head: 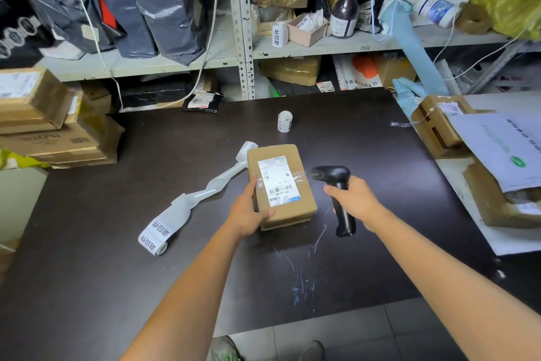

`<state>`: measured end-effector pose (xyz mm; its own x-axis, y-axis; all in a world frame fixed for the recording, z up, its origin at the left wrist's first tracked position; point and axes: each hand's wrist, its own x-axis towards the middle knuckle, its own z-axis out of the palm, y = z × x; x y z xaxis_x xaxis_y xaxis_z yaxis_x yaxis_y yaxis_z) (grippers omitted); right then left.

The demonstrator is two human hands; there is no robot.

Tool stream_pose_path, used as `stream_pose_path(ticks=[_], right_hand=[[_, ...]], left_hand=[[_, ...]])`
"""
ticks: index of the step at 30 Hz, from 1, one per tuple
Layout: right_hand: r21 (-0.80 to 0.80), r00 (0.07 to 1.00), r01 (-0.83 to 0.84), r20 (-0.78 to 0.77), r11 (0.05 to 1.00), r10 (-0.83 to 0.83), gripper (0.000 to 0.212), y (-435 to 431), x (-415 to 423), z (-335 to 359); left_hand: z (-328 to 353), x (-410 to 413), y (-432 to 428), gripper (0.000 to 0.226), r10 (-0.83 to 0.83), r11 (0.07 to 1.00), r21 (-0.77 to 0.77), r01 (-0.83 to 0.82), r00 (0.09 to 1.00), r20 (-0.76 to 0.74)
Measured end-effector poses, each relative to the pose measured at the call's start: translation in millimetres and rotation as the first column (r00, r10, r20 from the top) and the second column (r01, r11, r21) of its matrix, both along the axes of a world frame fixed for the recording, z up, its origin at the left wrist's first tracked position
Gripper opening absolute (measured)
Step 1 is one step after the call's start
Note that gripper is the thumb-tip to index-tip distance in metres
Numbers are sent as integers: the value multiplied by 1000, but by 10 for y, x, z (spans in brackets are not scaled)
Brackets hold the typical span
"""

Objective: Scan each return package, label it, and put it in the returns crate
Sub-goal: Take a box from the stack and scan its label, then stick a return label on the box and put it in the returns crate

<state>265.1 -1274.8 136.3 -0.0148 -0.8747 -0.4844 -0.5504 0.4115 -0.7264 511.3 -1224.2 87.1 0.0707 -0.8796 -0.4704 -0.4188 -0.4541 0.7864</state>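
Head view looks down on a dark table where a brown cardboard package sits near the middle, label side up; whether it rests fully on the surface or is raised a little cannot be told. A white shipping label with a barcode covers much of its top, and a band of clear tape crosses it. The left hand grips the package at its near left corner, thumb along the left edge and fingers curled round the near end. The right hand is closed round the handle of a black barcode scanner, just to the right of the package and apart from it, with its head turned toward the label. A long strip of white return stickers trails across the table from behind the package's far left corner toward the near left, its end curled and printed with black characters. A small roll of labels stands upright farther back. Stacked cardboard boxes lie at the left edge, and more boxes under a white mailer at the right. Behind the table, a metal shelf holds grey plastic bags, parcels and a pump bottle.
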Motion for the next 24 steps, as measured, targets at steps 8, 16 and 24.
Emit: stream_pose_path(ticks=[8,16,24], right_hand=[[142,980,198,-44,970,-193,22,77,-205,-795],[176,979,200,-76,964,-189,32,-46,-167,-1143],[117,933,141,-347,983,-93,44,-121,-254,-1030]], left_hand=[[-14,-11,-12,98,-16,1000,-14,16,1000,3],[-14,-23,-2,98,3,1000,6,-3,1000,4],[-20,-12,-21,98,7,1000,27,-7,1000,6]])
